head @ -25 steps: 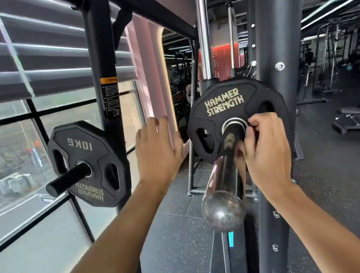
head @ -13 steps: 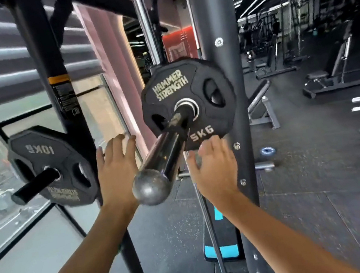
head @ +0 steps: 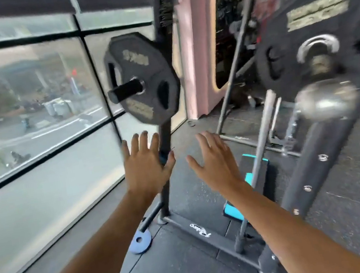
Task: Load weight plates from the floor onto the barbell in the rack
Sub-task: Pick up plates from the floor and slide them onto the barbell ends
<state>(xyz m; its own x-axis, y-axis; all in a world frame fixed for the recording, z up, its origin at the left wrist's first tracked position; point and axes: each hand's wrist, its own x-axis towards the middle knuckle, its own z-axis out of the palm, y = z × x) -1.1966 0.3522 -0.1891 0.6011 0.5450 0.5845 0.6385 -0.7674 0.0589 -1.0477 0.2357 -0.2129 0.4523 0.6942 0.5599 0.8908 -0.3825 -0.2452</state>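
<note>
A black 5 kg Hammer Strength plate [head: 280, 33] sits on the barbell sleeve, whose rounded steel end [head: 326, 96] points toward me at the right. A black 10 kg plate [head: 139, 62] hangs on a storage peg of the rack upright at the centre left. A small blue-grey plate [head: 140, 240] lies on the floor by the rack's foot. My left hand [head: 146, 167] and my right hand [head: 216, 163] are both open and hold nothing, low in front of the rack, apart from both black plates. The view is motion-blurred.
The black rack upright [head: 319, 156] and its floor frame [head: 203, 229] stand ahead and to the right. A bench with turquoise trim [head: 232, 210] lies inside the rack. A large window [head: 27, 101] fills the left side. Dark rubber flooring runs below.
My view has swung left and down. Both hands have dropped away from the barbell sleeve and the 5 kg plate, which now sit at the right edge.
</note>
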